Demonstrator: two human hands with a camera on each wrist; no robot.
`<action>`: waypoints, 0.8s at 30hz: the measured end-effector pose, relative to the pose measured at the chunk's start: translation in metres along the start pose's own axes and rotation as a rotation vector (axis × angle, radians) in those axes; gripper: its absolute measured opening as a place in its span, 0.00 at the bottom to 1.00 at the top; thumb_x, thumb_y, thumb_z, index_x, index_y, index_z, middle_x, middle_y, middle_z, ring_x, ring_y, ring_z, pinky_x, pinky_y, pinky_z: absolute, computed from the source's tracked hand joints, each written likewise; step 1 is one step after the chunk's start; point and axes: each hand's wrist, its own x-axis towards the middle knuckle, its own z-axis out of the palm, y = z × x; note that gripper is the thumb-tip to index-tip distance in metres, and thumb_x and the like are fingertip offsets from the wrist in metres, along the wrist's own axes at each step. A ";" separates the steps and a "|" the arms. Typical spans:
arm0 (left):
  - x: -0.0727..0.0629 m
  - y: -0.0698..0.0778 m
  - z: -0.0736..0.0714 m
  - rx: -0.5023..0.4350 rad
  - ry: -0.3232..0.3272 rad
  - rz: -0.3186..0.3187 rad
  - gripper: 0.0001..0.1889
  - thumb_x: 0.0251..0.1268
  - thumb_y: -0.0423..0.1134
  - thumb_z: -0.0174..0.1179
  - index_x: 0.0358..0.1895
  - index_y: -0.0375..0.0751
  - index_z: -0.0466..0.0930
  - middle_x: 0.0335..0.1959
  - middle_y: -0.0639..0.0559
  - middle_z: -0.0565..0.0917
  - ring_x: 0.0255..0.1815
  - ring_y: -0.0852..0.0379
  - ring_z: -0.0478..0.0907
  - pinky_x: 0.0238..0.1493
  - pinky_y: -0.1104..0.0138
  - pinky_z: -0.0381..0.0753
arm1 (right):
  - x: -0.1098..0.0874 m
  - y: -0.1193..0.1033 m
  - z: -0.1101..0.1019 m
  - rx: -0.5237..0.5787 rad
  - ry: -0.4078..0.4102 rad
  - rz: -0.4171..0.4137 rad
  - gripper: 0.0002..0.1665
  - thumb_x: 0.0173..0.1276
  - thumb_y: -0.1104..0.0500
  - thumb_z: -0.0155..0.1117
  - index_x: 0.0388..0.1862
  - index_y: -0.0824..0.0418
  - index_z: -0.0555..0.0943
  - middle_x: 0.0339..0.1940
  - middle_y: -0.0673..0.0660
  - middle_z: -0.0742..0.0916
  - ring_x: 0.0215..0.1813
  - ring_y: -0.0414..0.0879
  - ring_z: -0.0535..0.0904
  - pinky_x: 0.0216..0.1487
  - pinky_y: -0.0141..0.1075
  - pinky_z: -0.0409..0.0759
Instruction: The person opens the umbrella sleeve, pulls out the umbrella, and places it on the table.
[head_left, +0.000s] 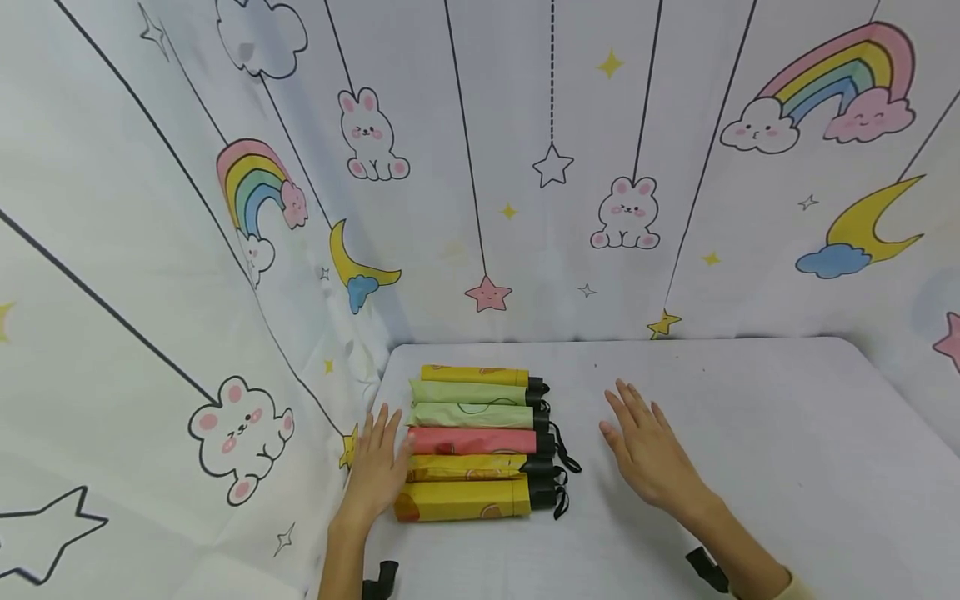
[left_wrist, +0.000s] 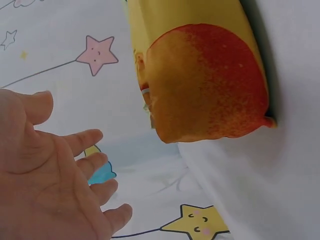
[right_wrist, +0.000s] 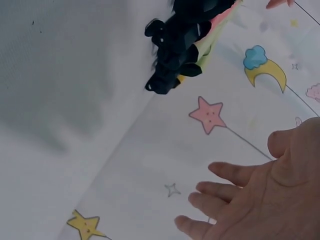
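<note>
Several folded umbrellas in printed sleeves lie side by side in a stack-like row on the white table. From the far end come a yellow umbrella [head_left: 472, 375], two light green umbrellas [head_left: 472, 415], a red umbrella [head_left: 472, 442] and two yellow ones, the nearest umbrella [head_left: 465, 502] being thickest. Their black handles [head_left: 543, 493], some with wrist loops, point right. My left hand [head_left: 373, 471], fingers extended, is beside the sleeves' left ends; the left wrist view shows its palm apart from the nearest umbrella's end [left_wrist: 205, 85]. My right hand [head_left: 651, 454] hovers right of the handles, holding nothing.
The white table [head_left: 750, 433] extends to the right of the umbrellas. Behind it and along the left hangs a white cloth [head_left: 435, 233] printed with rabbits, stars, moons and rainbows. Black straps [head_left: 707, 568] show at both wrists.
</note>
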 end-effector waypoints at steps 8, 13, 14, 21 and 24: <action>-0.012 0.001 -0.003 -0.053 0.045 -0.014 0.36 0.86 0.58 0.41 0.82 0.34 0.55 0.85 0.34 0.50 0.83 0.27 0.39 0.76 0.29 0.43 | -0.002 -0.006 0.006 0.002 -0.001 -0.006 0.36 0.88 0.44 0.42 0.81 0.67 0.62 0.84 0.67 0.61 0.84 0.65 0.53 0.80 0.65 0.51; -0.018 0.006 -0.004 -0.114 0.091 -0.007 0.37 0.84 0.56 0.47 0.80 0.30 0.56 0.83 0.30 0.52 0.82 0.23 0.40 0.73 0.25 0.45 | -0.005 -0.007 0.008 0.015 0.018 -0.015 0.36 0.88 0.44 0.43 0.80 0.67 0.64 0.83 0.67 0.63 0.83 0.66 0.56 0.80 0.64 0.53; -0.019 0.006 -0.004 -0.121 0.085 -0.017 0.37 0.84 0.56 0.47 0.80 0.30 0.56 0.83 0.31 0.51 0.82 0.23 0.40 0.74 0.26 0.44 | -0.006 -0.007 0.008 0.018 0.021 -0.018 0.36 0.88 0.44 0.43 0.80 0.67 0.64 0.83 0.67 0.63 0.83 0.66 0.56 0.80 0.63 0.53; -0.022 0.001 -0.002 -0.170 0.005 -0.116 0.40 0.84 0.61 0.43 0.83 0.35 0.50 0.86 0.37 0.44 0.85 0.32 0.34 0.77 0.29 0.41 | -0.007 -0.009 0.012 0.035 0.023 -0.035 0.35 0.88 0.45 0.42 0.80 0.68 0.64 0.83 0.67 0.64 0.82 0.66 0.57 0.80 0.63 0.55; -0.025 0.001 -0.002 -0.177 -0.005 -0.116 0.40 0.84 0.61 0.43 0.84 0.36 0.49 0.86 0.37 0.43 0.85 0.32 0.36 0.77 0.30 0.42 | -0.007 -0.010 0.012 0.040 0.013 -0.025 0.36 0.88 0.44 0.42 0.81 0.67 0.63 0.83 0.67 0.63 0.83 0.65 0.57 0.80 0.62 0.56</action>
